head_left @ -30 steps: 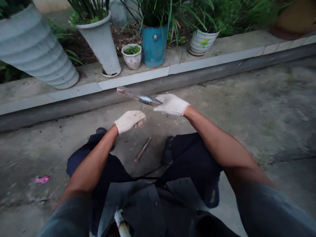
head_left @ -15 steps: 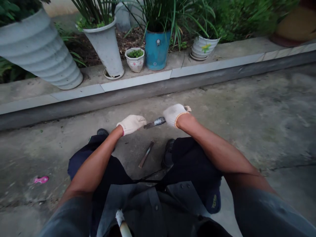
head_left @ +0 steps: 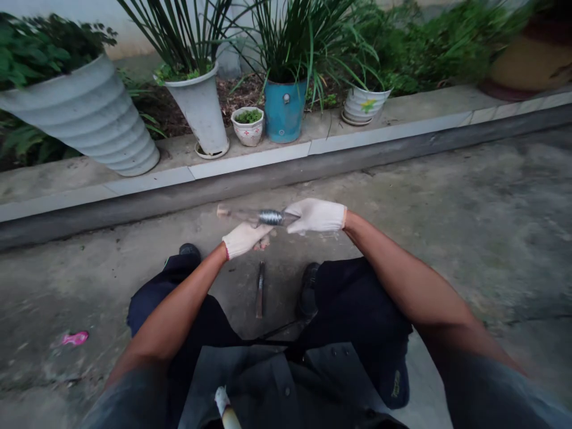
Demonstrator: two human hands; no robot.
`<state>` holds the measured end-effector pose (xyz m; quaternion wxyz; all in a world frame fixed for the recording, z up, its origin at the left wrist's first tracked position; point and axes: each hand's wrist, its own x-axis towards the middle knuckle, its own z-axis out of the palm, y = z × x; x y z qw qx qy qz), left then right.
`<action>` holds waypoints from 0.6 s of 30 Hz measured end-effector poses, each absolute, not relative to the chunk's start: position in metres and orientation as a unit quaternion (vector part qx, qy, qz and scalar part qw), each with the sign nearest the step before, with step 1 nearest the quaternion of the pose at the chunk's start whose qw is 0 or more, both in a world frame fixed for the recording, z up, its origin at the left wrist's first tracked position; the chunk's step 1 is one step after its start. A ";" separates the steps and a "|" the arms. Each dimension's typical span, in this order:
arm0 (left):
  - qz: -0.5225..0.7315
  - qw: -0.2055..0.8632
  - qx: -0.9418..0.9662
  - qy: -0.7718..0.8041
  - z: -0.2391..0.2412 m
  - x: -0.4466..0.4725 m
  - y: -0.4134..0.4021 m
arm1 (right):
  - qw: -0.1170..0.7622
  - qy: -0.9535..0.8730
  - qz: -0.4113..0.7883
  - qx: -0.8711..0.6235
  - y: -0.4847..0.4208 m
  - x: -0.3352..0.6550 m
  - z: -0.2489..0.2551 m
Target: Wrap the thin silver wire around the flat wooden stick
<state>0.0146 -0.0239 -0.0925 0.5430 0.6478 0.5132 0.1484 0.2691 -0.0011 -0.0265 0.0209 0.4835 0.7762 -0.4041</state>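
A stick wound with silvery wire (head_left: 270,217) is held nearly level above the concrete, its left end smeared by motion. My right hand (head_left: 316,215), in a white knit glove, is closed round the stick's right end. My left hand (head_left: 245,238), gloved too, lies just below the wire winding with its thumb against it. Its fingers curl underneath, and their grip is partly hidden. On the ground between my feet rests a second, darker stick (head_left: 260,291), also with wire round its upper part.
A low tiled ledge (head_left: 250,162) runs across in front, bearing several flower pots, among them a blue pot (head_left: 285,113) and a tall ribbed white pot (head_left: 107,122). A pink object (head_left: 75,338) lies on the concrete at left. A cigarette (head_left: 226,408) juts in at the bottom.
The wire-wound stick has been turned round and now points left from my right hand. My left hand has moved right, under the winding. The view has tilted up slightly.
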 end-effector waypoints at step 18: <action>0.130 0.417 0.731 0.525 -0.063 -0.005 0.003 | 0.287 0.811 -0.141 0.490 0.004 0.268 0.006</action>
